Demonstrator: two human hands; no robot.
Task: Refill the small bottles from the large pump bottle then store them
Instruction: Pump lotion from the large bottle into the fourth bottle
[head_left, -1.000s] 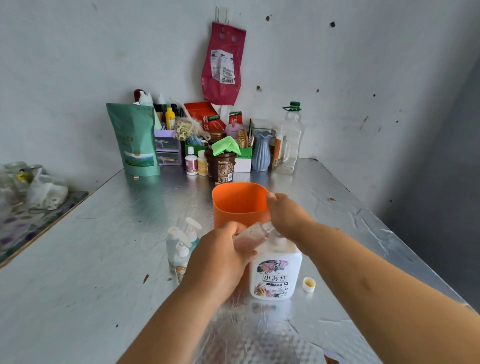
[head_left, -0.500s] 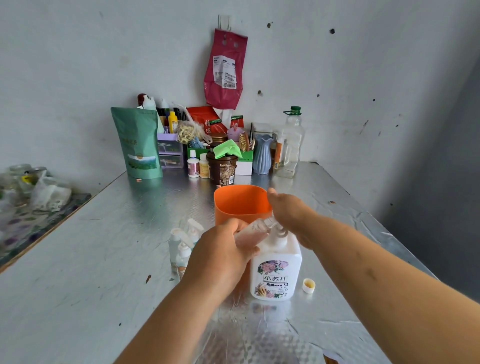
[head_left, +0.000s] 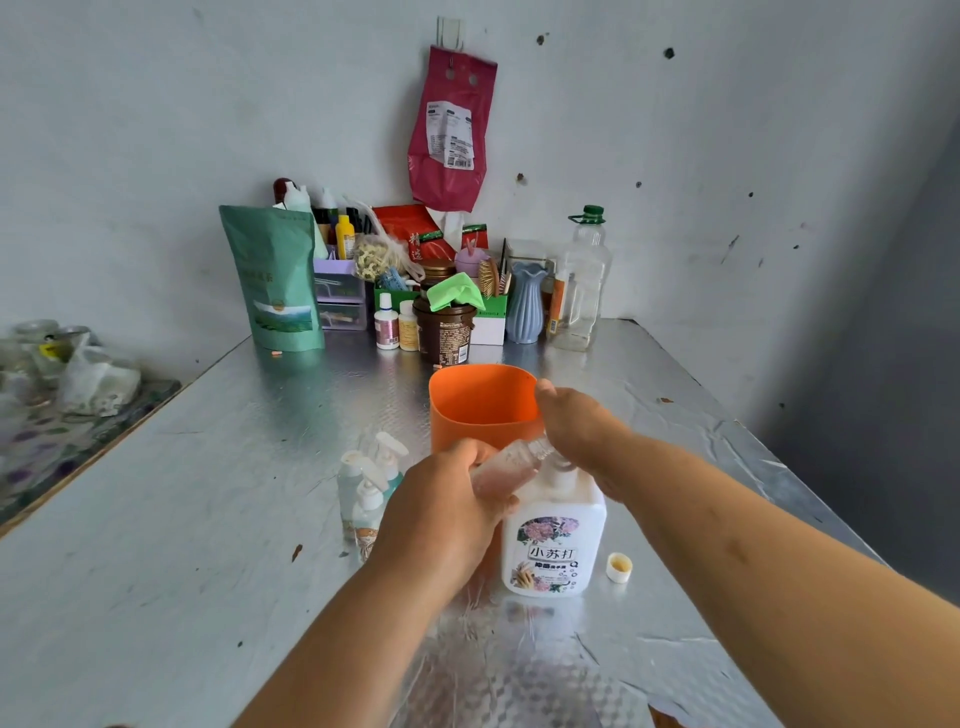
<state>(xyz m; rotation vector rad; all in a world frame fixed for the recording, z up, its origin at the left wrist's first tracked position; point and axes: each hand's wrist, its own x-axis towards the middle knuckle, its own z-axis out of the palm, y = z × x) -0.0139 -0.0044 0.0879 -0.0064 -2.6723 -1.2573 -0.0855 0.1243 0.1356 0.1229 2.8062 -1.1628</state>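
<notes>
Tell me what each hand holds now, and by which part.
Left hand grips the small clear bottle round its body. Right hand covers the top of the large pump bottle; grip hidden.

A silvery table covered in embossed foil carries everything. Near its front stands a white square plastic pump bottle with a flowered label. Just to its right lies a small white screw cap, open side up. Behind the bottle stands an orange plastic tub, and to the left is a cluster of small clear bottles with white pump tops. At the back wall stand a green foil pouch, a lilac plastic drawer box, two small white bottles, a brown round tub, a pale blue ribbed vase and a clear plastic jug with a green cap.
</notes>
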